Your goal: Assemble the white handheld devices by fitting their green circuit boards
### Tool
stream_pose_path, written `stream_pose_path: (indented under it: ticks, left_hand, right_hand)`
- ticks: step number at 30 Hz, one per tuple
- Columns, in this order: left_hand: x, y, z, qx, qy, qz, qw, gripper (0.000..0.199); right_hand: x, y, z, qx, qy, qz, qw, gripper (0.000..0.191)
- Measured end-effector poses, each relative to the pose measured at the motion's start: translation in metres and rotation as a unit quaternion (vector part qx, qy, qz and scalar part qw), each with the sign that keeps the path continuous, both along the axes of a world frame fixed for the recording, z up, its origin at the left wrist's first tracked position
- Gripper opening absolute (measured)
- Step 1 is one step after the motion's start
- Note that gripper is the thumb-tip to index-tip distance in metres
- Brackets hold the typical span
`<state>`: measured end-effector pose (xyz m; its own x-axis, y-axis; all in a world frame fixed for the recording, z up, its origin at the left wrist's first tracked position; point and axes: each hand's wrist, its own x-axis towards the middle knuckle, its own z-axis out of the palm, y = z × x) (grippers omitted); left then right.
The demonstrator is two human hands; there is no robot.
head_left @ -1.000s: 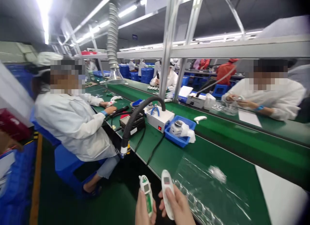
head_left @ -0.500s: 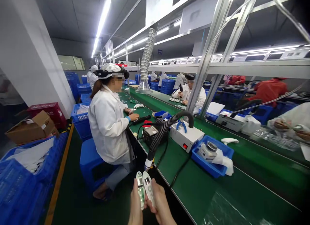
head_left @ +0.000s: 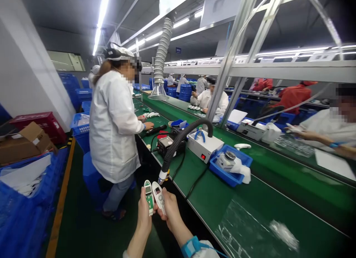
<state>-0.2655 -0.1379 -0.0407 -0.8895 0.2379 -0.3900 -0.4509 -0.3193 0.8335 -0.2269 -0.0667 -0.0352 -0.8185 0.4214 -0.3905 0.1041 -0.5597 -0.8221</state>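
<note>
Left hand point(head_left: 144, 209) and right hand point(head_left: 169, 208) close together over the edge of a green-matted workbench point(head_left: 250, 202), the left gripping a green circuit board point(head_left: 149, 197) in a white housing, the right a white plastic shell point(head_left: 158, 197). Both long axes slant, narrow tips up and away; the shell's markings are too small to read.

The person is wearing a white coat, its right sleeve point(head_left: 204, 252) bunching just above a blue anti-static wrist strap point(head_left: 191, 246), with a thin blue cord point(head_left: 215, 252) running from it. The left hand point(head_left: 144, 213) and right hand point(head_left: 170, 209) are going bare.
</note>
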Motion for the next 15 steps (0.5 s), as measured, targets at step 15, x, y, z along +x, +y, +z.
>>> stream_pose_path:
  ticks: [15]
  left_hand:
    - [0.086,-0.013,0.001,0.007,-0.082,-0.121,0.989,0.054]
  right_hand:
    - [0.170,0.014,0.030,-0.171,0.086,-0.058,0.980,0.062]
